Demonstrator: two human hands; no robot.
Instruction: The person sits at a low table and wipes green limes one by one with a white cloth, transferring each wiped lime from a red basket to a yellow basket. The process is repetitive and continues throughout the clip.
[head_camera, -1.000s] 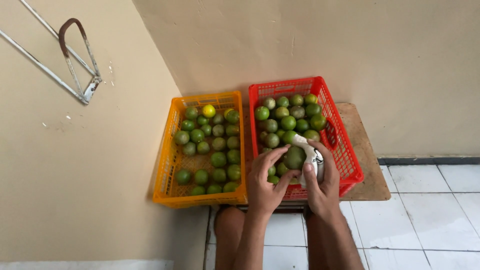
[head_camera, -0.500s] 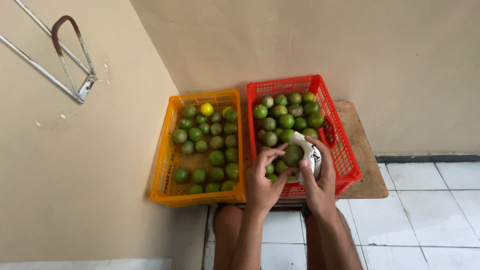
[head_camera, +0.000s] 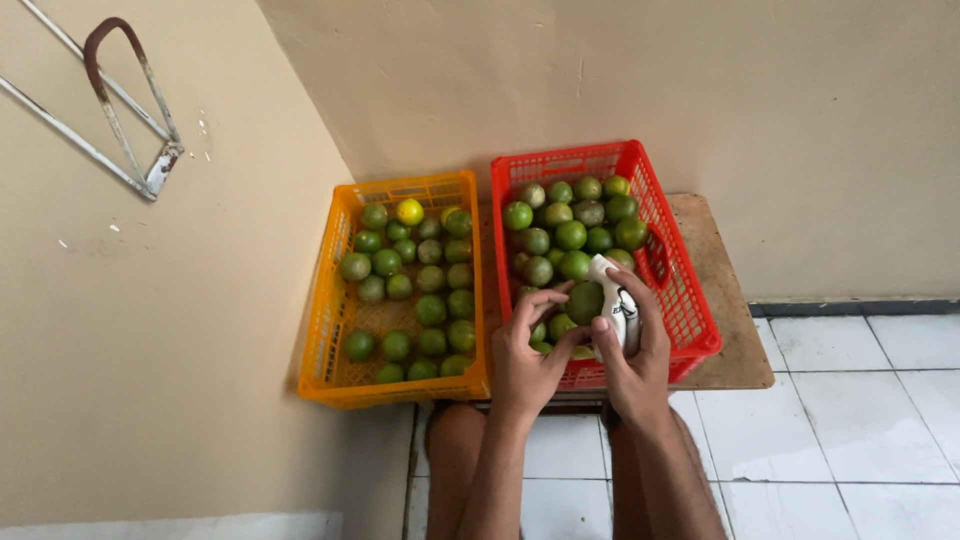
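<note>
- Beige walls meet in a corner; a low wooden board (head_camera: 725, 300) on white floor tiles carries two crates.
- Your left hand (head_camera: 528, 358) pinches a round green lime (head_camera: 585, 301) over the red plastic crate (head_camera: 668, 262).
- Your right hand (head_camera: 632, 345) grips a white cloth (head_camera: 614, 300), pressed against that lime.
- Orange plastic crate (head_camera: 322, 322) of limes sits just left, touching.

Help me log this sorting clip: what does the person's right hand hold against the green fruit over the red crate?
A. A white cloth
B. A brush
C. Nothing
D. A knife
A: the right hand presses a white cloth against the green fruit, which the left hand steadies above the red crate.
</note>
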